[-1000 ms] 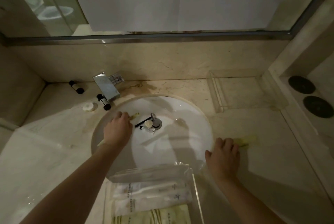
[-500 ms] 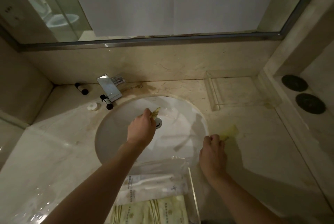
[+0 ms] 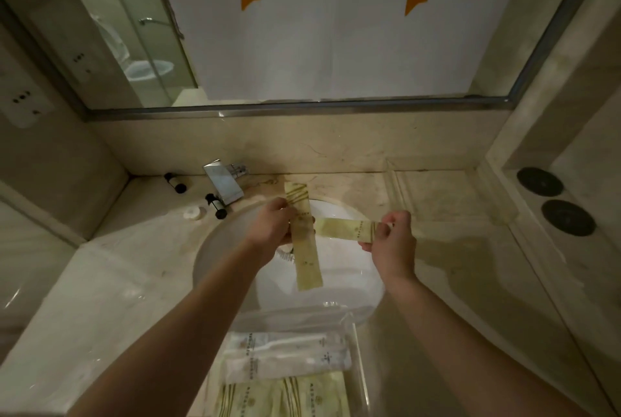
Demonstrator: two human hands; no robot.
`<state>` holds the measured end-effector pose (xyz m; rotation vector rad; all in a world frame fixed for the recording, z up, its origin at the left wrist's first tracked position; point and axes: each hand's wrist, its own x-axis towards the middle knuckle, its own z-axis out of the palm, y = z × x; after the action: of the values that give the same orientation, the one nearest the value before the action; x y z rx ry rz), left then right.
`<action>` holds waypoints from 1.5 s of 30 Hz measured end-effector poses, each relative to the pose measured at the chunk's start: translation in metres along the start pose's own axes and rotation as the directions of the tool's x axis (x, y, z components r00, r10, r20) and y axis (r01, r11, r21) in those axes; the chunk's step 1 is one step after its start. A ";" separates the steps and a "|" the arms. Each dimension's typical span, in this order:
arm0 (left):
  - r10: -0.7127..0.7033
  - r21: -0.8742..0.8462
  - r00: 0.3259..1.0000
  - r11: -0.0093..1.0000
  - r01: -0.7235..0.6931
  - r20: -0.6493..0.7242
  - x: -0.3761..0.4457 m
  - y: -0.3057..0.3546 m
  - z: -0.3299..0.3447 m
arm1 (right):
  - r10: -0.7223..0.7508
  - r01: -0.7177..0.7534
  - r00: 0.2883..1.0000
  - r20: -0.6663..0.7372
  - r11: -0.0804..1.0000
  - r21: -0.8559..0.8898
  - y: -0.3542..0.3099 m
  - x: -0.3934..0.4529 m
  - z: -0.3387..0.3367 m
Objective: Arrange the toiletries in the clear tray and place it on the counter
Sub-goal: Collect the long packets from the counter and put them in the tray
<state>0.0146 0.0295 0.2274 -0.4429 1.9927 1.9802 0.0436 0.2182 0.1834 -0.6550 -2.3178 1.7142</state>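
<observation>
The clear tray (image 3: 359, 363) sat at lower centre, already part-filled. Both hands had risen above the basin (image 3: 346, 285): left hand (image 3: 272, 228) and right hand (image 3: 389, 238) each pinched a yellow-green sachet (image 3: 304, 248), collected and awaiting placement.

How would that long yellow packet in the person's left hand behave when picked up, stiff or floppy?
Probably fairly stiff: the long yellow packet sticks out straight past both sides of the left hand without drooping. Likely light, since the fingers hold it near the middle only. Being flat, it should not roll.
</observation>
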 end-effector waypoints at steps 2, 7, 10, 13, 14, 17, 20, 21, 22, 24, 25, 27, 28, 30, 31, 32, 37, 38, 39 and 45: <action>-0.017 -0.066 0.998 0.998 0.020 0.055 -0.005 0.005 -0.002 | 0.025 -0.029 0.998 0.064 0.997 0.070 -0.009 0.001 -0.002; -0.042 -0.024 0.987 0.999 0.046 0.153 -0.010 0.006 -0.017 | -0.005 -0.009 0.986 0.164 0.996 0.089 -0.016 0.007 0.001; -0.028 -0.002 0.982 1.000 0.029 0.188 -0.015 0.002 -0.030 | -0.014 -0.001 0.986 0.165 0.996 0.093 -0.019 0.004 -0.001; 0.004 0.006 0.985 1.000 -0.005 0.171 -0.019 0.000 -0.045 | -0.008 -0.015 0.984 0.181 0.991 0.130 -0.021 0.002 -0.003; 0.008 0.008 0.987 1.000 -0.009 0.163 -0.021 -0.001 -0.050 | -0.007 -0.020 0.982 0.190 0.990 0.139 -0.021 0.000 -0.003; 0.012 0.014 0.990 1.000 -0.014 0.141 -0.026 -0.001 -0.062 | -0.013 -0.015 0.972 0.236 0.993 0.114 -0.024 -0.005 -0.004; -0.014 -0.005 0.992 1.000 0.015 0.122 -0.028 -0.002 -0.072 | -0.017 -0.009 0.958 0.287 0.996 0.090 -0.023 -0.009 -0.003; -0.021 -0.011 0.994 1.000 0.022 0.108 -0.028 -0.003 -0.075 | -0.009 -0.016 0.956 0.292 0.996 0.084 -0.023 -0.010 -0.002; -0.025 -0.013 0.996 1.000 0.026 0.091 -0.028 -0.003 -0.077 | -0.001 -0.025 0.956 0.294 0.996 0.084 -0.023 -0.011 -0.001; -0.019 -0.002 0.998 1.000 0.019 0.052 -0.030 -0.003 -0.080 | 0.014 -0.045 0.954 0.299 0.994 0.097 -0.024 -0.014 0.002; -0.014 -0.009 0.999 1.000 0.014 0.033 -0.032 -0.004 -0.082 | 0.018 -0.053 0.952 0.305 0.993 0.106 -0.025 -0.016 0.002; -0.012 -0.069 1.000 0.998 0.013 0.016 -0.036 -0.006 -0.085 | 0.027 -0.070 0.949 0.315 0.990 0.125 -0.025 -0.018 0.005; -0.008 -0.103 1.000 0.995 0.010 0.020 -0.039 -0.007 -0.086 | 0.037 -0.086 0.946 0.322 0.987 0.138 -0.024 -0.019 0.006; -0.003 -0.161 1.000 0.987 0.006 0.022 -0.044 -0.012 -0.090 | 0.072 -0.140 0.933 0.352 0.975 0.171 -0.022 -0.021 0.009; -0.001 -0.179 1.000 0.984 0.005 0.021 -0.046 -0.015 -0.092 | 0.101 -0.184 0.920 0.379 0.964 0.190 -0.022 -0.022 0.011; -0.002 -0.184 1.000 0.983 0.006 0.020 -0.048 -0.017 -0.094 | 0.137 -0.240 0.900 0.413 0.948 0.209 -0.021 -0.023 0.013; -0.059 -0.255 0.997 0.966 0.047 -0.039 -0.060 -0.024 -0.099 | 0.314 -0.494 0.765 0.562 0.847 0.198 -0.026 -0.035 0.022; -0.078 -0.273 0.996 0.960 0.061 -0.052 -0.062 -0.025 -0.100 | 0.344 -0.521 0.753 0.560 0.832 0.189 -0.025 -0.037 0.024; -0.097 -0.281 0.993 0.957 0.075 -0.062 -0.064 -0.026 -0.101 | 0.362 -0.534 0.745 0.560 0.827 0.177 -0.024 -0.038 0.026; -0.138 -0.299 0.981 0.950 0.092 -0.136 -0.075 -0.040 -0.113 | 0.306 -0.373 0.762 0.570 0.928 0.000 -0.019 -0.051 0.033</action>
<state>0.1005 -0.0825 0.2231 -0.7860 1.7140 2.2317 0.0707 0.1624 0.1966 -0.6453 -2.5510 2.4784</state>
